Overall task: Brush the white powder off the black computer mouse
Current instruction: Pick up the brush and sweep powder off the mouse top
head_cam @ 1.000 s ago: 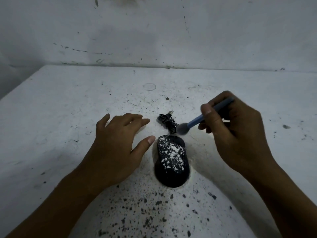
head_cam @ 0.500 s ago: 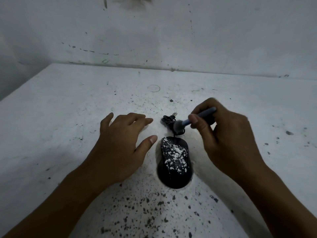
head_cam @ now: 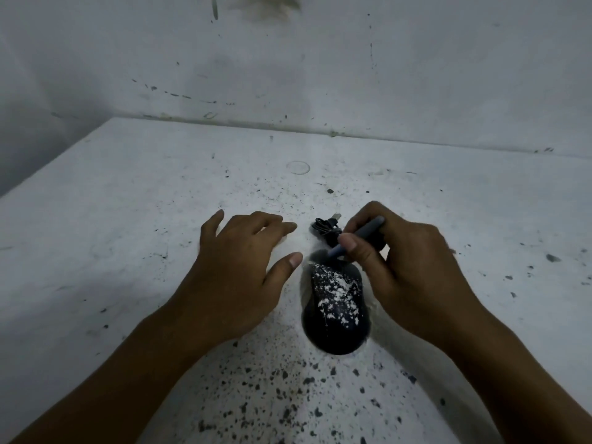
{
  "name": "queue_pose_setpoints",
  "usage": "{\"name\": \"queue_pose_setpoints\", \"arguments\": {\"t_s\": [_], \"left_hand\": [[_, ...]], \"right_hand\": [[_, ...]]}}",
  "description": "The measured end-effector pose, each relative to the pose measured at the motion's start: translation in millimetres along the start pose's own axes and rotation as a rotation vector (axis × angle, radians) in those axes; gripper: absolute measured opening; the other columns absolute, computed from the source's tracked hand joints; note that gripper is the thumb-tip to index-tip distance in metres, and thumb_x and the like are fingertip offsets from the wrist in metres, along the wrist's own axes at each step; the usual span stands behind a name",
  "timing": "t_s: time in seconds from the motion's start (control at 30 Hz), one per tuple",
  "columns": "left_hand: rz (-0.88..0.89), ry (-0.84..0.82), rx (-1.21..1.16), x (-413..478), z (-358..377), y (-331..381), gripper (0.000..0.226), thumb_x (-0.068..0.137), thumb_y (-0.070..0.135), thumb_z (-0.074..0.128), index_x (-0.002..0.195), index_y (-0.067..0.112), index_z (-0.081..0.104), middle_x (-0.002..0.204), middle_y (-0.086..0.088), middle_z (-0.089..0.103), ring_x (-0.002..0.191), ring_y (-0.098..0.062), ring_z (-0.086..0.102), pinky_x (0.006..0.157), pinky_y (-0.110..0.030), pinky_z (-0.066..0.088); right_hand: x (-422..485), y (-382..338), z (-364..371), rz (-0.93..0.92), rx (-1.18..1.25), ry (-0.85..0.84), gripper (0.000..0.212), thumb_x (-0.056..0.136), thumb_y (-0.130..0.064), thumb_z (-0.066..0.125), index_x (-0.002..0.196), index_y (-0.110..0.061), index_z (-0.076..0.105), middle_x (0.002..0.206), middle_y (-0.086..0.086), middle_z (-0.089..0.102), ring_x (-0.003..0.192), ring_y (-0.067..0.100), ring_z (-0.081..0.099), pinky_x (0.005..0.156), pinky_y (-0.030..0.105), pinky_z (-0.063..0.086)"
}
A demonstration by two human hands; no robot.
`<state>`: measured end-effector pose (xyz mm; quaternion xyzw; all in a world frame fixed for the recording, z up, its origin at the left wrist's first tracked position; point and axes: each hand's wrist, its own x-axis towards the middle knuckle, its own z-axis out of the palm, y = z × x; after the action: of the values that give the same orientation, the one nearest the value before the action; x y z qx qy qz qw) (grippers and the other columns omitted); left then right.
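Observation:
A black computer mouse lies on the white table, its back speckled with white powder. Its coiled black cable with a USB plug sits just beyond its front end. My right hand grips a small blue-handled brush, and the dark bristle tip rests at the mouse's front edge. My left hand lies flat on the table just left of the mouse, fingers spread, thumb tip close to the mouse's front left side without clearly touching it.
The white table is scuffed and dotted with dark specks, densest near the front edge below the mouse. A stained white wall rises behind the table's far edge. The table's left edge drops off at the far left.
My right hand has moved left and down, bringing the brush tip from beside the cable onto the front of the mouse. The left hand has stayed beside the mouse.

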<state>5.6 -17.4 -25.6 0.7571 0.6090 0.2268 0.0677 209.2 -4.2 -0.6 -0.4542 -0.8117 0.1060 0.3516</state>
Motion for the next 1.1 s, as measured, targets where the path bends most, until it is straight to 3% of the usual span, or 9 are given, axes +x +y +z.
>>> {"name": "queue_pose_setpoints", "arguments": {"t_s": [0.17,0.23,0.33,0.43,0.57,0.67,0.8,1.0,1.1], "left_hand": [[-0.01,0.015,-0.006,0.5,-0.3,-0.6,0.048,0.088,0.051,0.037,0.13,0.032,0.052,0.135,0.014,0.054,0.128,-0.008,0.045,0.117,-0.046,0.013],[-0.013,0.011,-0.008,0.3,-0.5,-0.2,0.048,0.088,0.051,0.036,0.13,0.033,0.052,0.135,0.015,0.053,0.128,-0.007,0.044,0.117,-0.045,0.012],[-0.01,-0.002,0.0,0.6,-0.1,0.2,0.049,0.088,0.05,0.035,0.131,0.033,0.051,0.136,0.014,0.053,0.129,-0.007,0.043,0.117,-0.046,0.013],[-0.007,0.004,-0.001,1.0,-0.3,-0.8,0.048,0.088,0.05,0.035,0.13,0.032,0.052,0.136,0.014,0.054,0.129,-0.008,0.044,0.117,-0.047,0.014],[-0.017,0.005,-0.008,0.7,-0.5,-1.2,0.049,0.088,0.05,0.034,0.13,0.033,0.051,0.136,0.014,0.053,0.129,-0.008,0.043,0.117,-0.046,0.012],[-0.015,0.002,-0.002,0.9,0.5,-1.4,0.048,0.088,0.05,0.034,0.13,0.034,0.051,0.136,0.015,0.052,0.129,-0.006,0.042,0.117,-0.045,0.011],[-0.013,0.015,-0.005,0.8,1.4,-2.1,0.047,0.089,0.049,0.036,0.13,0.033,0.052,0.135,0.014,0.054,0.128,-0.008,0.044,0.116,-0.044,0.01],[-0.016,0.006,0.0,0.8,1.0,-1.7,0.047,0.089,0.049,0.035,0.13,0.033,0.051,0.136,0.014,0.053,0.128,-0.008,0.044,0.117,-0.044,0.01],[-0.013,0.012,0.001,0.9,0.9,-2.2,0.046,0.089,0.049,0.036,0.129,0.033,0.052,0.135,0.013,0.054,0.128,-0.009,0.045,0.117,-0.047,0.013]], "right_hand": [[2.6,2.9,-6.3,0.026,0.012,0.124,0.01,0.097,-0.029,0.056,0.09,-0.022,0.059,0.069,-0.024,0.064,0.056,-0.011,0.058,0.051,0.009,0.039],[2.7,0.5,-6.9,0.012,0.074,0.098,0.012,0.097,-0.031,0.054,0.089,-0.023,0.058,0.069,-0.028,0.064,0.058,-0.008,0.062,0.052,0.011,0.042],[1.8,-0.6,0.4,0.029,0.01,-0.013,0.012,0.095,-0.033,0.056,0.09,-0.023,0.061,0.072,-0.014,0.07,0.053,-0.013,0.057,0.05,0.01,0.038],[2.4,2.0,-1.1,0.054,0.024,0.062,0.009,0.096,-0.029,0.057,0.091,-0.022,0.062,0.074,-0.014,0.07,0.055,-0.013,0.057,0.048,0.01,0.036],[3.8,-0.5,-5.4,0.043,0.171,0.087,0.011,0.097,-0.031,0.055,0.087,-0.026,0.058,0.072,-0.025,0.068,0.068,0.002,0.069,0.057,0.022,0.051],[3.3,-1.0,2.5,0.042,0.076,-0.019,0.011,0.096,-0.033,0.055,0.089,-0.026,0.06,0.069,-0.019,0.067,0.055,-0.006,0.061,0.052,0.012,0.041],[4.3,3.1,-2.4,0.078,0.11,0.085,0.008,0.096,-0.025,0.058,0.09,-0.022,0.062,0.069,-0.022,0.065,0.056,-0.012,0.06,0.05,0.006,0.039],[3.1,-1.7,-0.7,0.082,0.166,0.007,0.015,0.096,-0.034,0.054,0.086,-0.026,0.061,0.069,-0.012,0.069,0.065,0.007,0.068,0.057,0.028,0.053],[3.4,3.1,0.4,0.101,0.093,0.048,0.008,0.095,-0.029,0.058,0.088,-0.027,0.062,0.069,-0.021,0.066,0.061,-0.004,0.064,0.052,0.014,0.043]]}}
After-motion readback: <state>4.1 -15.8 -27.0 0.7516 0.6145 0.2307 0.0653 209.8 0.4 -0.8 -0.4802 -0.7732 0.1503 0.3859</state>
